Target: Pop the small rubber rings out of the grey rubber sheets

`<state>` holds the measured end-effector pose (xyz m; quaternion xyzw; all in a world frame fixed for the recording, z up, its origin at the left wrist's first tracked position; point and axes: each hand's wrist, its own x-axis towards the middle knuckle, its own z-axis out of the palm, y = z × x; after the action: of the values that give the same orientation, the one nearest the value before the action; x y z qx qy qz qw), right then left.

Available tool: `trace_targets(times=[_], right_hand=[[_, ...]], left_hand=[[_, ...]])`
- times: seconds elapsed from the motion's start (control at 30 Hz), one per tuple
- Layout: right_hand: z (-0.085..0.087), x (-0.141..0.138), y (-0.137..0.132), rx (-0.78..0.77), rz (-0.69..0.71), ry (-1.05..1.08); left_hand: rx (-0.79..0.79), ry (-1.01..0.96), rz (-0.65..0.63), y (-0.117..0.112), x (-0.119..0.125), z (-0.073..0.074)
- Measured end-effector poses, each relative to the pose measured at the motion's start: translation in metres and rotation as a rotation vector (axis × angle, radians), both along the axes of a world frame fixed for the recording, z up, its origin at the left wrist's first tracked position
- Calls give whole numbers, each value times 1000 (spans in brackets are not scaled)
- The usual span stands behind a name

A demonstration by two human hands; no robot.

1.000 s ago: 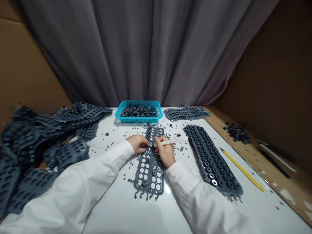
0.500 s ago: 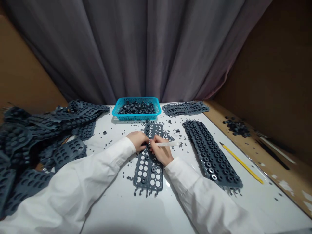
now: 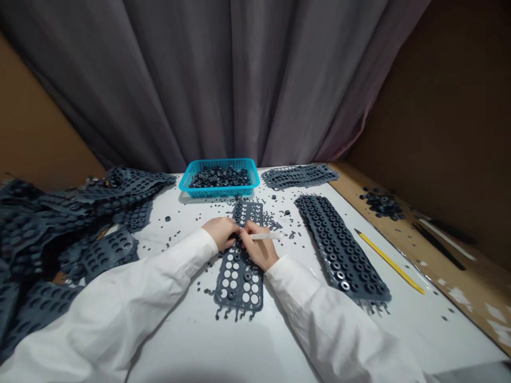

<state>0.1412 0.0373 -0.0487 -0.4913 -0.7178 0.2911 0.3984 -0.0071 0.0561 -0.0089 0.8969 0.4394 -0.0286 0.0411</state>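
Note:
A dark grey moulded rubber sheet with rows of round holes lies lengthwise in front of me on the white table. Several of its holes still carry black rubber rings; through others the white table shows. My left hand is closed at the sheet's left edge, its fingertips pressed on it; whether a small part is between them is hidden. My right hand grips a white pen-like stick tool, whose rear end points right. The tool's tip meets the sheet beside my left fingertips and is covered by my fingers.
Behind the sheet stands a blue basket of small black rings. A ring-studded sheet and a yellow craft knife lie right, a flat perforated sheet at the back. Grey sheets are heaped left. Small black discs litter the table.
The whole view has shifted slightly left. Both hands stay at the same part of the sheet, with only small finger movement; the stick tool is still in my right hand.

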Motion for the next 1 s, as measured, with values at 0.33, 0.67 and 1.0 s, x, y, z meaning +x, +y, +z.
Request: trace_targets(times=[0.33,0.67,1.0], right_hand=[[-1,0,0,12,-24,-21],[-2,0,-2,24,-52,-61],[-6,6,-1,-139,-13,204]], left_hand=[[82,77,-68,-9,0,-16],[-121,-849,263,14,-42,-40],[-808,-1691,810,0,-45,-34]])
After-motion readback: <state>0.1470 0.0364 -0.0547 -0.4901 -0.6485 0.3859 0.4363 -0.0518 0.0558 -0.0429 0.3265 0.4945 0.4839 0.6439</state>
